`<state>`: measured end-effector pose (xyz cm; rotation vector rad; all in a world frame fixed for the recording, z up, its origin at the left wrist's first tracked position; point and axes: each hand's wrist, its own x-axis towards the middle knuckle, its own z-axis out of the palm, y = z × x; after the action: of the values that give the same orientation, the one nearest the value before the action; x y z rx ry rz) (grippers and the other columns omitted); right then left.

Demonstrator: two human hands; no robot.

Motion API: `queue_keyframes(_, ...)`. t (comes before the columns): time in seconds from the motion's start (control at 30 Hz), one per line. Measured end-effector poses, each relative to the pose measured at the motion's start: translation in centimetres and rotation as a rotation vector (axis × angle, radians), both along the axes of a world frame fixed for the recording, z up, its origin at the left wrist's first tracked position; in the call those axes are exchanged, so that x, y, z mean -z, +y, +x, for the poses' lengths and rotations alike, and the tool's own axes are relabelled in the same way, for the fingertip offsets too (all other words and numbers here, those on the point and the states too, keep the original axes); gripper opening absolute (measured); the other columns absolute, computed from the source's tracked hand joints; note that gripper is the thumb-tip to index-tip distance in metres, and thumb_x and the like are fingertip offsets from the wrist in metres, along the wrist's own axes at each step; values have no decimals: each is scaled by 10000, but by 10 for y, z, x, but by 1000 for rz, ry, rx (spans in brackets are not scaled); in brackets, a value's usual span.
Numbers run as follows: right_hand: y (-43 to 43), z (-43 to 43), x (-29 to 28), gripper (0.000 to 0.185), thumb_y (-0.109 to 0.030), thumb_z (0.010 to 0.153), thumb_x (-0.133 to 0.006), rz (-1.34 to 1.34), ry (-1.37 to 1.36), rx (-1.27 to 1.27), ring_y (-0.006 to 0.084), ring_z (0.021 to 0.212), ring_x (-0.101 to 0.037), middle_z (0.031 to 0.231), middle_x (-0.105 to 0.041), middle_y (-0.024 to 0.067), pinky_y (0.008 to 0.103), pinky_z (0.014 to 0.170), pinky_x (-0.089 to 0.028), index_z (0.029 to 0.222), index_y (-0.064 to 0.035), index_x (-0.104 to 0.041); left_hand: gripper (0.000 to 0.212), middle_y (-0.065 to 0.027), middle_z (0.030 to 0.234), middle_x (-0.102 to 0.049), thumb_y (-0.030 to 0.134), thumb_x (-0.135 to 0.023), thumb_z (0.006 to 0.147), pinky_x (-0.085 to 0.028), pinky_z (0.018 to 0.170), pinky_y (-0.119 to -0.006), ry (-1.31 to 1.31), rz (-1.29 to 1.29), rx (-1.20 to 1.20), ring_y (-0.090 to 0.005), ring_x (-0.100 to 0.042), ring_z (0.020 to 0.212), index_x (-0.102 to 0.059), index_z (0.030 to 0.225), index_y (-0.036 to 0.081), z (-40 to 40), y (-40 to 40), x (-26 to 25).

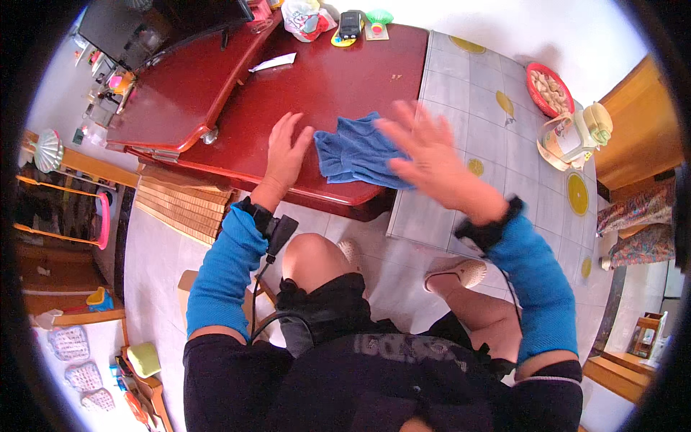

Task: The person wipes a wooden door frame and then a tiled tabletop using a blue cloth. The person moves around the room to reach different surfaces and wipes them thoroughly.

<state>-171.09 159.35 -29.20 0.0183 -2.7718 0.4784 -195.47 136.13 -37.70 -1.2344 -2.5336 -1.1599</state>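
A crumpled blue cloth (356,154) lies on the dark red wooden desk (345,81), near its front right corner. My left hand (287,148) is just left of the cloth, fingers apart and holding nothing. On the other side, my right hand (426,154) is spread over the cloth's right end and hides part of it. That hand is blurred; whether it touches the cloth I cannot tell. Beside the desk, on the right, a table with a grey tile-patterned cover (486,146) reaches under my right forearm.
A white paper strip (273,62) lies farther back on the desk. Along the wall stand a plastic bag (306,20), a black device (351,24) and a green item (379,19). The covered table bears a red basket (550,90) and a clear jar (564,137). A raised desk section (178,97) borders the left.
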Motion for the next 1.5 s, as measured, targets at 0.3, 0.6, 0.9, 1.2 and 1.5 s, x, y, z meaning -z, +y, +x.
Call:
queue_keyframes(0.3,80,236,37,563,-175,941,-556,70,-183,457,391,1492,-228,1599,-302,165,561,1206,-131,1485,-101,-429,468,-141,1470,-475,297,-647,930,-381,1075,-542,350,-368,799,-375,-435,1359,-567,1378,185,68,76,-49)
queue_keyframes(0.6,68,264,44,557,-198,869,-626,51,-258,452,437,1442,-295,1562,-353,206,592,1192,-159,1399,-64,-518,612,-195,1610,-264,398,-439,1029,-142,1200,-581,509,-733,363,-393,-197,1503,-320,1547,94,43,84,-41)
queue_keyframes(0.9,71,261,39,539,-239,867,-619,48,-322,470,478,1426,-299,1547,-361,232,638,1170,-165,1365,-53,-535,648,-199,1644,-160,407,-387,1057,-135,1222,-509,361,-597,598,-369,-115,1531,-245,1554,17,-23,210,-17)
queue_keyframes(1.2,77,265,43,498,-413,973,-483,59,-366,451,474,1419,-316,1530,-384,228,662,1147,-178,1343,-84,-539,682,-143,1657,-176,507,-325,1037,-128,1234,-486,266,-650,366,-344,-120,1535,-279,1566,79,-83,364,-16)
queue_keyframes(1.5,77,266,46,492,-421,974,-478,40,-321,480,452,1422,-326,1526,-405,202,637,1162,-190,1327,-90,-559,629,-170,1635,-220,462,-341,1046,-201,1168,-605,354,-642,436,-421,-178,1502,-271,1570,121,-57,303,-16)
